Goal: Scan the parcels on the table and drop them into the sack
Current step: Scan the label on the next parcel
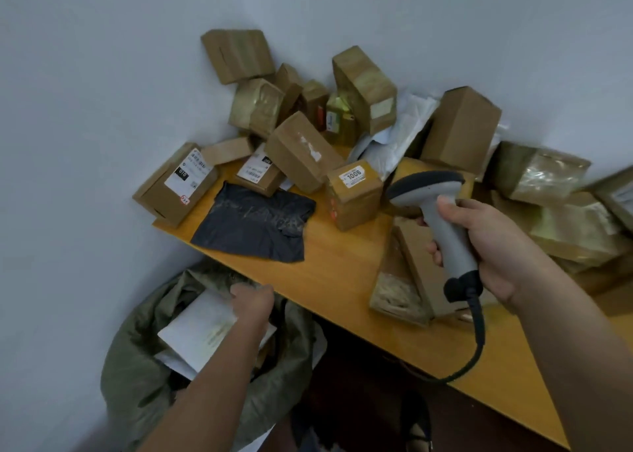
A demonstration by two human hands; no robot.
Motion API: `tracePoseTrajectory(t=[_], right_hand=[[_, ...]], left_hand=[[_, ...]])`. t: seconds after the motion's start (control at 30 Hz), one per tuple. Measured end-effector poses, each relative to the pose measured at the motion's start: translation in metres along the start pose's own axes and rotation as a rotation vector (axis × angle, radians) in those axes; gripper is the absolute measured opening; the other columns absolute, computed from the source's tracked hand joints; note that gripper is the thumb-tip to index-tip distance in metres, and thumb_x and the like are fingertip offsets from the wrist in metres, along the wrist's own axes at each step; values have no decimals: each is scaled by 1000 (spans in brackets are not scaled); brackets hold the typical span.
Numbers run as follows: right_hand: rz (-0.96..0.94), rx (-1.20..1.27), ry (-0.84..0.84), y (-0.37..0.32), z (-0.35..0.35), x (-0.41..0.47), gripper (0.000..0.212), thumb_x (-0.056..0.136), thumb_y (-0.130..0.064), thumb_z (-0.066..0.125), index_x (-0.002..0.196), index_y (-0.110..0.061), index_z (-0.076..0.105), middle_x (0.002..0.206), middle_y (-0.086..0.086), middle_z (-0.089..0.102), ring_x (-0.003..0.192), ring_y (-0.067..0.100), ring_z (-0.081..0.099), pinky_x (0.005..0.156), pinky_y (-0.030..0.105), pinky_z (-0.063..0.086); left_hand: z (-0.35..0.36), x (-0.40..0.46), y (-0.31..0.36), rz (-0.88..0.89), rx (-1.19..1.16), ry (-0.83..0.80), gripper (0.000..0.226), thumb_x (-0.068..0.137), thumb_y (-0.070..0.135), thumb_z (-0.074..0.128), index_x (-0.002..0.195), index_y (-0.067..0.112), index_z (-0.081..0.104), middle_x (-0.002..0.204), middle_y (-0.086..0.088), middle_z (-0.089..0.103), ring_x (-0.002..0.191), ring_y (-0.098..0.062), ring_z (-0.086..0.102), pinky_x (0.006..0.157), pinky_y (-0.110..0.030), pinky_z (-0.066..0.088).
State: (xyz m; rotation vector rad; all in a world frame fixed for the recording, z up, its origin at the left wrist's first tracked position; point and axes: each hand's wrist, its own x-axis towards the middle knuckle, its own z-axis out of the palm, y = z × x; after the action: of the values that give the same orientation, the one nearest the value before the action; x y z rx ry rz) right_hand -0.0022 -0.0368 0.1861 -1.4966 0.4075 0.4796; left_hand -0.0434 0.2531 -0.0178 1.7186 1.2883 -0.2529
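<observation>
Right hand point(493, 246): fingers clamped on grey handheld barcode scanner point(442, 218) over yellow wooden worktop point(342, 273). Left hand point(251, 300): fingers touched flat white parcel point(198, 328) inside olive-green sack point(137, 366), at 7 o'clock; grip indeterminable. Brown cardboard parcels point(301, 150) heaped at 12 o'clock.

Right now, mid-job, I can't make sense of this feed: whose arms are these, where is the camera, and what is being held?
There is no machine here: these are a person's two bare arms, filmed by one wide-angle camera worn on the head, looking forward and down.

The right hand grips a grey barcode scanner by its handle, its cable hanging below.

The left hand reaches down over a green sack beside the table, at a white parcel in the sack's mouth; whether it holds the parcel is unclear.

On the wooden table lie many brown cardboard boxes, one labelled 1006, and a flat black mailer bag.
</observation>
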Motion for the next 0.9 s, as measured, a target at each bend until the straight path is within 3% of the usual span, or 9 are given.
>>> tracePoseTrajectory(t=[0.1, 0.17, 0.33, 0.47, 0.57, 0.63, 0.77, 0.9], right_hand=[[-47, -58, 108, -2, -55, 0, 31, 100, -32, 52, 125, -13, 51, 105, 12, 60, 62, 19, 61, 57, 33, 49], [-49, -79, 183, -1, -89, 6, 31, 100, -32, 53, 125, -13, 49, 103, 12, 59, 67, 21, 62, 57, 33, 50], [-6, -56, 232, 15, -160, 20, 34, 99, -35, 54, 127, -16, 50, 104, 14, 60, 71, 23, 64, 59, 34, 51], [35, -90, 202, 28, -199, 24, 31, 100, -36, 53, 126, -20, 50, 101, 13, 61, 72, 23, 66, 61, 34, 51], [72, -110, 193, 35, -220, 27, 30, 99, -39, 53, 124, -21, 50, 102, 15, 63, 75, 23, 68, 64, 36, 54], [87, -111, 194, 38, -229, 29, 28, 99, -38, 53, 120, -20, 51, 99, 15, 64, 76, 25, 68, 67, 38, 55], [113, -71, 191, 38, -232, 32, 27, 99, -37, 53, 119, -19, 51, 101, 16, 64, 73, 24, 66, 62, 35, 53], [116, -22, 163, 34, -222, 35, 29, 99, -36, 54, 119, -15, 52, 101, 17, 62, 70, 22, 65, 58, 33, 51]], left_hand=[[55, -50, 32, 229, 129, -15, 71, 89, 12, 62, 147, 9, 20, 149, -17, 25, 129, -38, 37, 93, -44, 43], [98, -84, 46, 387, 235, -101, 76, 89, 14, 65, 148, 14, 18, 150, -11, 22, 132, -35, 35, 96, -44, 44], [199, -157, 48, 560, 464, -245, 94, 87, 50, 64, 152, 14, 7, 149, -11, 17, 137, -34, 25, 110, -47, 34], [262, -189, 57, 409, 556, -307, 124, 76, 72, 61, 153, 9, -12, 156, -15, 0, 143, -38, 11, 115, -51, 23], [286, -194, 61, 265, 565, -283, 136, 70, 71, 69, 151, 12, -23, 158, -16, -24, 148, -40, -4, 119, -55, 14], [291, -194, 64, 204, 539, -260, 141, 68, 66, 75, 149, 17, -29, 156, -16, -30, 148, -40, -8, 117, -57, 12], [285, -192, 69, 116, 472, -250, 141, 68, 57, 80, 149, 19, -29, 158, -17, -21, 147, -40, -8, 115, -59, 16], [254, -183, 64, 121, 366, -234, 138, 62, 55, 83, 152, 27, -18, 157, -13, 6, 143, -38, 16, 109, -54, 35]])
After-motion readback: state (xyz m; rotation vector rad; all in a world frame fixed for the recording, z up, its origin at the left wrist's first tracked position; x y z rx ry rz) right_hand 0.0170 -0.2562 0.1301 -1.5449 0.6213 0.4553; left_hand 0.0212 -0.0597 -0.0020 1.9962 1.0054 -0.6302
